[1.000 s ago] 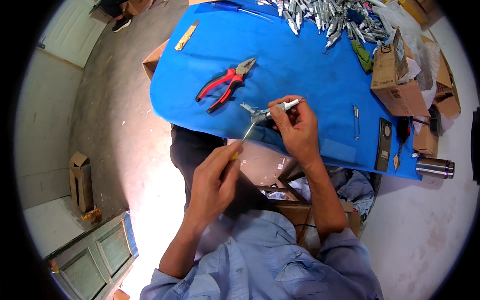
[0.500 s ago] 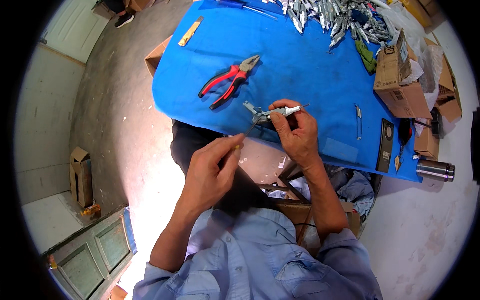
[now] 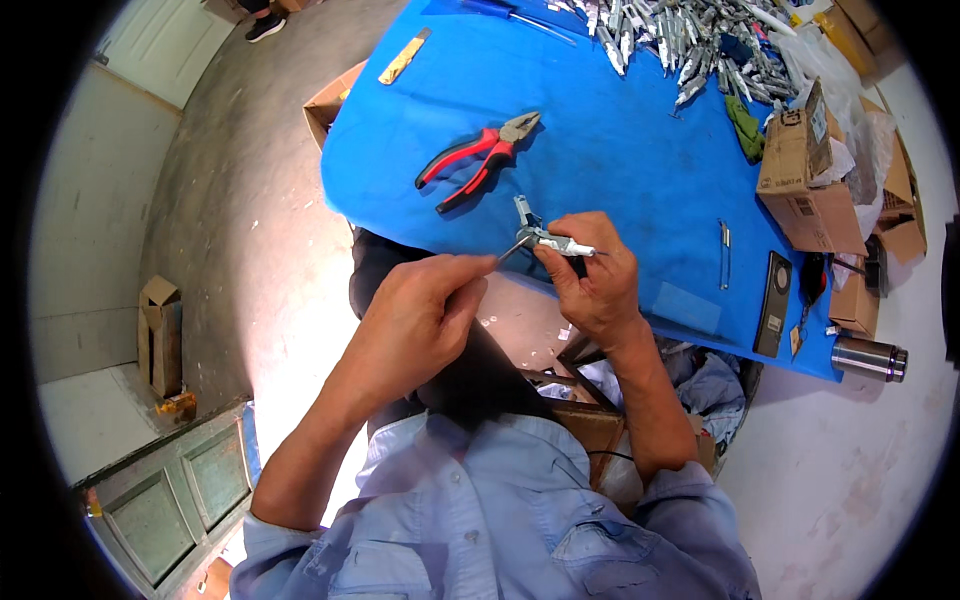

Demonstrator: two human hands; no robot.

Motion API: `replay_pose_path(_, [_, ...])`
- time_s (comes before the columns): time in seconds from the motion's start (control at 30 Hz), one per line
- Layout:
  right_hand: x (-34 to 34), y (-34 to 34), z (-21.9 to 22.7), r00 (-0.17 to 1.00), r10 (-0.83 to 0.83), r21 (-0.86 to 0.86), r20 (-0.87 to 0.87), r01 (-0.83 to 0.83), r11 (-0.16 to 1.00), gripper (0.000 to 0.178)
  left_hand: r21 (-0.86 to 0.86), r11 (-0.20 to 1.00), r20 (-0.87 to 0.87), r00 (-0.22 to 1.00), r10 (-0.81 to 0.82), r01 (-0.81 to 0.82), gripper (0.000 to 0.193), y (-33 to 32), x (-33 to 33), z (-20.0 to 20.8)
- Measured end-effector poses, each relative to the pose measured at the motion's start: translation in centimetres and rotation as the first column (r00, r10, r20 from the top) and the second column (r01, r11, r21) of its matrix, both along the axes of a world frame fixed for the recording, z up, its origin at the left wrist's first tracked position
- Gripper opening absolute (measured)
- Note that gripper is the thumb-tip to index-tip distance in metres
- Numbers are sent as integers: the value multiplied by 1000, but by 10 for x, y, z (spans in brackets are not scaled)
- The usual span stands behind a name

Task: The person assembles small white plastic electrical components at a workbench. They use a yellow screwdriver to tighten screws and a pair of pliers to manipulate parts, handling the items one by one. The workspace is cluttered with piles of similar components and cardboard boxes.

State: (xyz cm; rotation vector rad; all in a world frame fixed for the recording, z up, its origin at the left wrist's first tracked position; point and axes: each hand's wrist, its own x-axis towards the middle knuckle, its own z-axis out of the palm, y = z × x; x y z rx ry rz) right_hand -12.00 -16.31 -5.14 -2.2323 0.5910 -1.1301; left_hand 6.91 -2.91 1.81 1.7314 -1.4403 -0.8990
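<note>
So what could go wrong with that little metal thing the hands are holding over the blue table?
The small metal part is pinched only in the right hand at the table's near edge, so it might slip and drop to the floor. The left hand pushes a thin tool toward it; a slip could poke the right hand's fingers.

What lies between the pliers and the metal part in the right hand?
Only bare blue table in the head view; pliers lie apart from the metal part held by the right hand.
</note>
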Motion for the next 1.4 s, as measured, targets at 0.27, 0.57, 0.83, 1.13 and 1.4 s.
replay_pose_path(0.27, [4, 2, 6, 997, -4, -64, -83, -2, 998, 25, 88, 994, -28, 998, -64, 67, 23, -15, 11, 13])
replay_pose_path(0.57, [2, 5, -3, 996, -80, -168, -29, 74, 983, 22, -183, 982, 117, 991, 65, -43, 23, -2, -20, -17])
replay_pose_path(0.83, [-6, 17, -6, 994, -106, -141, -23, 102, 985, 20, -284, 921, 46, 956, 291, -266, 30, 13, -59, -56])
replay_pose_path(1.13, [-15, 17, -22, 982, -161, 584, 101, 73, 808, 18, -146, 953, -30, 964, 263, -265, 23, 28, -33, -16])
replay_pose_path(1.4, [-8, 11, -2, 979, -177, 764, 97, 41, 644, 29, -80, 981, -23, 984, 176, -177, 23, 24, -28, -21])
